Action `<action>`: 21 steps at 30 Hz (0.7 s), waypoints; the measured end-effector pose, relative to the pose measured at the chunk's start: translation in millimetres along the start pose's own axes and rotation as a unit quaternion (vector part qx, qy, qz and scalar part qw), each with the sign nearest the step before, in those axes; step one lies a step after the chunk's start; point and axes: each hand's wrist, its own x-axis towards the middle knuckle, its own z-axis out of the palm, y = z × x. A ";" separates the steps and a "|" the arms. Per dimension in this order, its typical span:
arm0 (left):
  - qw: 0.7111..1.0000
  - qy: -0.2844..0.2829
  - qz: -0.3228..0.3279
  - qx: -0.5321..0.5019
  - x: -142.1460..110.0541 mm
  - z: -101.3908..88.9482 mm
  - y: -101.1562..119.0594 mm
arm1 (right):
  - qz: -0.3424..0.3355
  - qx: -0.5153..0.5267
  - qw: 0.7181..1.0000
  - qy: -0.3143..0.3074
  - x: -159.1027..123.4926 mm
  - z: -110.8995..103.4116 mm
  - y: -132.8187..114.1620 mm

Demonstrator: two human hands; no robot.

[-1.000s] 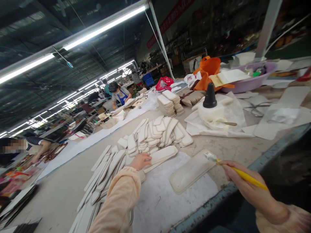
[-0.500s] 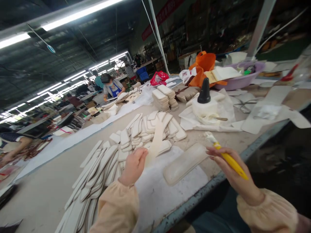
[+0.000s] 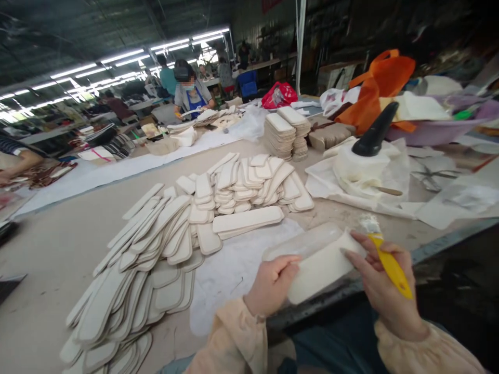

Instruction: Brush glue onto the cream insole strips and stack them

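Observation:
My left hand (image 3: 273,283) is closed on one end of a long cream insole piece (image 3: 322,267), held just above the table's near edge. My right hand (image 3: 380,283) grips a yellow-handled brush (image 3: 384,254), bristles up, and its fingertips touch the other end of the same piece. Under the piece lies a flat glue-stained board (image 3: 307,240) on a white sheet (image 3: 234,267). Just beyond the sheet lies one long piece (image 3: 247,219).
Fanned rows of cream pieces (image 3: 156,249) spread left and ahead, with neat stacks (image 3: 286,132) further back. A white glue pot with a black cone top (image 3: 368,158) stands at right, near scissors (image 3: 431,179), an orange bag (image 3: 378,83) and a lilac basin (image 3: 432,130). Other people work at far tables.
My left hand lifted a long piece from the pile and brought it back over the board. My right hand with the brush came in to meet it. My view swung left and down.

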 end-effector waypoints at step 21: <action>0.933 0.099 0.183 0.292 -24.7 -52.8 -66.3 | -0.019 -0.156 0.988 0.001 12.3 35.7 27.3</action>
